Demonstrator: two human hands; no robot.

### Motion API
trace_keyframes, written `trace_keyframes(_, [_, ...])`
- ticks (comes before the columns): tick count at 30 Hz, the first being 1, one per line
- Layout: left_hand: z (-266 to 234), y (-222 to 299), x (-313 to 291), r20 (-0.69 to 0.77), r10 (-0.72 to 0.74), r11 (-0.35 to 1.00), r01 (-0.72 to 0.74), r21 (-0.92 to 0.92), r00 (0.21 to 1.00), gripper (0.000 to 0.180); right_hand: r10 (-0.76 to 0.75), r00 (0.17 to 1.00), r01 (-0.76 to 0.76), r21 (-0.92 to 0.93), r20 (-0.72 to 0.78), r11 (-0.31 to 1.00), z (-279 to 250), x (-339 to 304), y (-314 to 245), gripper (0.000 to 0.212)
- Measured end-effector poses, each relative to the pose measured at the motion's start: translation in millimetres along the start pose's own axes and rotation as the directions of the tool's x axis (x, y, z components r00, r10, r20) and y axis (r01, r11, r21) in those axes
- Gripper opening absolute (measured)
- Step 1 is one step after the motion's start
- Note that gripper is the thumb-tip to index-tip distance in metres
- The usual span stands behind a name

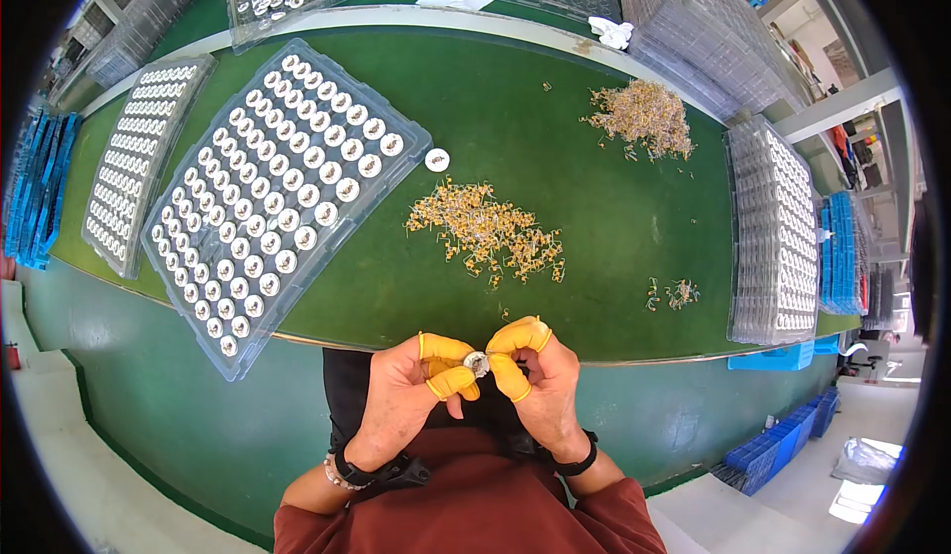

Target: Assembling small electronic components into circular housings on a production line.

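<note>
Both of my hands meet just off the table's near edge, with yellow finger cots on several fingertips. My left hand pinches a small round silver-white part from its left side. On the other side, my right hand has its thumb and fingertips closed against the same part; whether a tiny piece is also between them is too small to see. Beyond my hands lies a loose pile of small yellow-and-silver wire-legged components. One white round part rests alone beside the corner of a clear tray filled with rows of similar parts.
Another filled tray lies at far left. A second component pile sits at the far right, with a small cluster nearer. Stacked filled trays stand on the right edge. Clear tray stacks and a white cloth are at the back.
</note>
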State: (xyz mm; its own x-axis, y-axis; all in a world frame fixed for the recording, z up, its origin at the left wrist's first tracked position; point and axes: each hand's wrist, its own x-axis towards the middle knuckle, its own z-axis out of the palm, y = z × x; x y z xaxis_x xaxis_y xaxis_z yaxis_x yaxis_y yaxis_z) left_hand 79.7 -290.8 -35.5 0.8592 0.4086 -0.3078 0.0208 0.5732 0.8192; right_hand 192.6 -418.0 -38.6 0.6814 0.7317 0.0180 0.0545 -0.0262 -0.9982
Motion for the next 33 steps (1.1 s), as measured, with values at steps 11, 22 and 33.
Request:
trace_keyframes(11, [-4.3, -0.6, -1.4, 0.066, 0.212, 0.869, -0.219, 0.444, 0.975, 0.014, -0.435, 0.896, 0.432, -0.42, 0.095, 0.798, 2.7, 5.3, -4.3, 0.025])
trace_keyframes(22, [-4.9, -13.4, -8.4, -0.093, 0.126, 0.992, -0.128, -0.015, 0.988, 0.025, -0.313, 0.949, 0.307, -0.287, 0.026, 0.907, 3.3, -0.2, -1.4, 0.025])
trace_keyframes(33, [0.3, 4.3, 5.1, -0.102, 0.159, 0.987, -0.162, -0.022, 0.982, 0.022, -0.219, 0.975, 0.151, -0.811, 0.029, 0.565, -12.2, 31.3, -16.5, 0.016])
